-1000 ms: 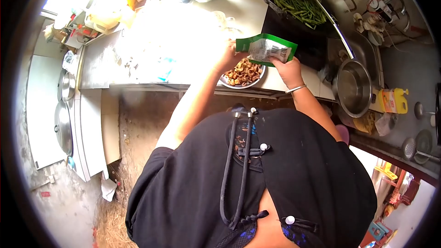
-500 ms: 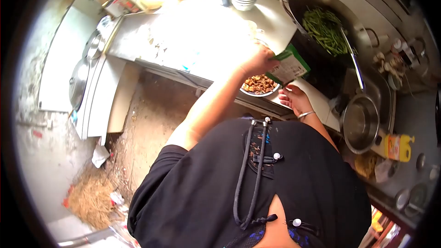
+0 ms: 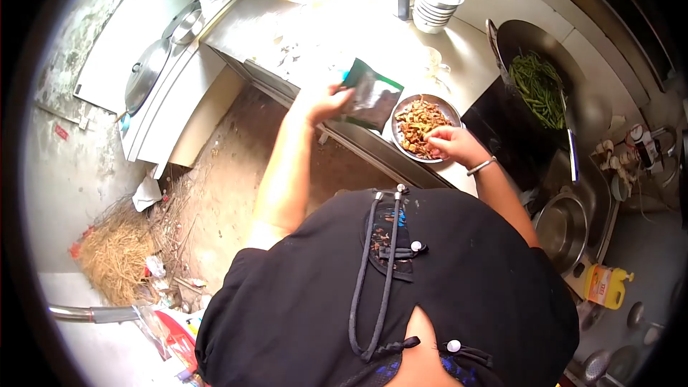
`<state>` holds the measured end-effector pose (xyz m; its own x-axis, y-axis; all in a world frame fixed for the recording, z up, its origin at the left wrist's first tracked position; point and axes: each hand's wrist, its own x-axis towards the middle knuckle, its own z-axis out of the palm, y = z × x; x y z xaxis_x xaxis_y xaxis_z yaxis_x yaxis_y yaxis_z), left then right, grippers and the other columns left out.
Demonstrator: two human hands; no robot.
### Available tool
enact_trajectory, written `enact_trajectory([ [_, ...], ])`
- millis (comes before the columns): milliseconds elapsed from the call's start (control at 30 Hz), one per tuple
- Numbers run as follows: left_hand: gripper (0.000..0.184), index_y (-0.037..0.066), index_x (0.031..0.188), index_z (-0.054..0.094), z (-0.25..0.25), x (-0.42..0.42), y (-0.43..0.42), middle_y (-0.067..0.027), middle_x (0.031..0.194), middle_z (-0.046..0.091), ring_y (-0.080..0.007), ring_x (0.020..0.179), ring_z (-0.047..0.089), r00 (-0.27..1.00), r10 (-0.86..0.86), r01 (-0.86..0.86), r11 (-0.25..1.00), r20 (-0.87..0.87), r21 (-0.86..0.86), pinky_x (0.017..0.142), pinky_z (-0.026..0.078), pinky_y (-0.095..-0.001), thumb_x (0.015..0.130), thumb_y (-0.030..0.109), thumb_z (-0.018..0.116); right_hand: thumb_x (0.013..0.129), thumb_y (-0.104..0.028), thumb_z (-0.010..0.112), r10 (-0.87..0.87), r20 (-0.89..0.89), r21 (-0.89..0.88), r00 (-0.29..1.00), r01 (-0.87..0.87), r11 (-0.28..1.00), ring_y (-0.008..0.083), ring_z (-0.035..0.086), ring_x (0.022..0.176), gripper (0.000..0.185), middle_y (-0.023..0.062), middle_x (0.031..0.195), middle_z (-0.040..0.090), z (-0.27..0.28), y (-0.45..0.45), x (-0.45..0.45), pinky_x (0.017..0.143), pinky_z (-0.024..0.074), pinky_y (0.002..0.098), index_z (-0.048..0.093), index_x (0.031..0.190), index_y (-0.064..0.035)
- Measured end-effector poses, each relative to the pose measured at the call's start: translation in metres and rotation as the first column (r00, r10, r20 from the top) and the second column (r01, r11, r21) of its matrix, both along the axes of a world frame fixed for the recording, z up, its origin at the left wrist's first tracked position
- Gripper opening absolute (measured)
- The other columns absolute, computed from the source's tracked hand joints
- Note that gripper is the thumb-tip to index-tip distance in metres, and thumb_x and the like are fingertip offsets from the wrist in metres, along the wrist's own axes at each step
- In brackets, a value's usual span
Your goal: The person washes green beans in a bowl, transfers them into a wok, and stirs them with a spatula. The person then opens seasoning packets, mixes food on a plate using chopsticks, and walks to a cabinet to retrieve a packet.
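Observation:
My left hand (image 3: 324,104) grips a green seasoning packet (image 3: 374,97) by its edge, left of a metal bowl (image 3: 451,109). Chopped brown and yellowish food (image 3: 418,123) fills the bowl, which sits near the counter's front edge. Over the bowl's right side hangs my right hand (image 3: 460,145), its fingers drawn together in a pinch. Whatever the fingertips hold, if anything, is too small to make out.
Green beans (image 3: 537,89) lie in a large wok (image 3: 519,36) at the right, with a metal-handled utensil (image 3: 572,150) in it. Stacked bowls (image 3: 437,3) stand at the back. A metal basin (image 3: 562,226) and yellow jug (image 3: 608,285) are lower right.
My left hand has moved left with the packet, away from above the bowl's right side. My right hand has gone from open fingers beside the bowl to a pinch over the food.

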<state>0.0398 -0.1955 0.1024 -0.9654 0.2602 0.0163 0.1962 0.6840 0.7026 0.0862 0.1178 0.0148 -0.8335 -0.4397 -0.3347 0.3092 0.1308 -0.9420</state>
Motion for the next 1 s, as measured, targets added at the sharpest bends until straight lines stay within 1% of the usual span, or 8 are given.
enact_trajectory([
  [133, 0.033, 0.004, 0.089, 0.065, -0.037, 0.008, -0.102, -0.0143, 0.081, 0.065, -0.0243, 0.075, 0.063, 0.968, 0.23, -0.244, 0.953, -0.095, -0.178, 0.069, 0.048, -0.0327, 0.078, 0.035, 0.06, 0.083, -0.019, 0.062, 0.025, 0.011, 0.014, 1.0, -0.025, 1.0, 0.0063, 0.052, 0.061, 0.017, 0.0001, 0.07, 0.058, 0.025, -0.047, -0.041, 0.054, 0.0433, 0.0196, 0.062, 0.088, -0.0019],
  [267, 0.036, 0.002, 0.08, 0.064, -0.058, 0.033, -0.179, -0.015, 0.069, 0.062, -0.0266, 0.064, 0.061, 0.898, 0.439, -0.439, 0.883, -0.034, -0.165, 0.063, 0.047, -0.0344, 0.078, 0.038, 0.06, 0.083, -0.027, 0.061, 0.202, -0.167, 0.469, 0.965, -0.102, 0.877, 0.0109, 0.055, 0.073, 0.03, 0.0038, 0.085, 0.061, -0.013, -0.101, -0.111, 0.064, 0.0464, 0.0235, 0.061, 0.102, -0.0034],
  [400, 0.035, 0.0, 0.075, 0.063, -0.1, 0.055, -0.26, -0.015, 0.064, 0.061, -0.0241, 0.058, 0.059, 0.815, 0.579, -0.569, 0.799, -0.007, -0.196, 0.058, 0.045, -0.0352, 0.079, 0.035, 0.062, 0.08, -0.03, 0.064, 0.221, -0.236, 0.505, 0.946, -0.075, 0.86, 0.0139, 0.057, 0.078, 0.038, 0.0061, 0.091, 0.061, -0.04, -0.165, -0.175, 0.067, 0.0475, 0.0253, 0.059, 0.105, -0.0009],
  [500, 0.031, -0.001, 0.076, 0.062, -0.127, 0.071, -0.313, -0.0153, 0.063, 0.06, -0.0224, 0.057, 0.059, 0.781, 0.623, -0.601, 0.769, 0.042, -0.217, 0.057, 0.045, -0.0344, 0.078, 0.029, 0.063, 0.076, -0.027, 0.068, 0.234, -0.574, 0.634, 0.785, 0.244, 0.734, 0.0151, 0.058, 0.083, 0.04, 0.0066, 0.097, 0.061, -0.113, -0.199, -0.235, 0.071, 0.048, 0.0267, 0.058, 0.105, -0.0004],
  [667, 0.027, -0.005, 0.071, 0.058, -0.129, 0.076, -0.36, -0.0133, 0.062, 0.059, -0.0151, 0.054, 0.056, 0.67, 0.713, -0.707, 0.698, 0.208, -0.115, 0.05, 0.044, -0.0311, 0.078, 0.02, 0.065, 0.076, -0.026, 0.068, 0.231, -0.542, 0.765, 0.808, 0.361, 0.534, 0.0152, 0.058, 0.083, 0.039, 0.0064, 0.096, 0.061, -0.123, -0.231, -0.263, 0.071, 0.0481, 0.027, 0.058, 0.104, -0.0007],
  [800, 0.021, -0.004, 0.08, 0.061, -0.153, 0.063, -0.409, -0.0137, 0.068, 0.062, -0.0183, 0.058, 0.058, 0.647, 0.705, -0.72, 0.691, 0.29, -0.072, 0.057, 0.046, -0.0319, 0.079, 0.016, 0.062, 0.075, -0.025, 0.069, 0.197, -0.515, 0.802, 0.834, 0.388, 0.454, 0.0152, 0.058, 0.083, 0.039, 0.0062, 0.096, 0.061, -0.122, -0.245, -0.27, 0.072, 0.0481, 0.0272, 0.059, 0.104, -0.001],
  [900, 0.018, -0.004, 0.081, 0.061, -0.184, 0.049, -0.445, -0.0135, 0.069, 0.062, -0.0169, 0.06, 0.058, 0.685, 0.7, -0.655, 0.713, 0.203, -0.248, 0.058, 0.046, -0.0308, 0.079, 0.014, 0.061, 0.075, -0.025, 0.069, 0.156, -0.511, 0.802, 0.845, 0.404, 0.44, 0.0153, 0.058, 0.083, 0.038, 0.0061, 0.095, 0.061, -0.125, -0.243, -0.263, 0.072, 0.0481, 0.0274, 0.059, 0.103, -0.0012],
  [1000, 0.025, -0.006, 0.076, 0.059, -0.196, 0.034, -0.457, -0.0109, 0.064, 0.062, -0.0138, 0.056, 0.057, 0.704, 0.674, -0.685, 0.728, 0.223, -0.036, 0.053, 0.046, -0.0291, 0.079, 0.019, 0.064, 0.075, -0.024, 0.069, 0.117, -0.513, 0.79, 0.85, 0.415, 0.451, 0.0153, 0.058, 0.084, 0.037, 0.006, 0.095, 0.061, -0.121, -0.242, -0.267, 0.072, 0.0481, 0.0276, 0.059, 0.103, -0.0014],
])
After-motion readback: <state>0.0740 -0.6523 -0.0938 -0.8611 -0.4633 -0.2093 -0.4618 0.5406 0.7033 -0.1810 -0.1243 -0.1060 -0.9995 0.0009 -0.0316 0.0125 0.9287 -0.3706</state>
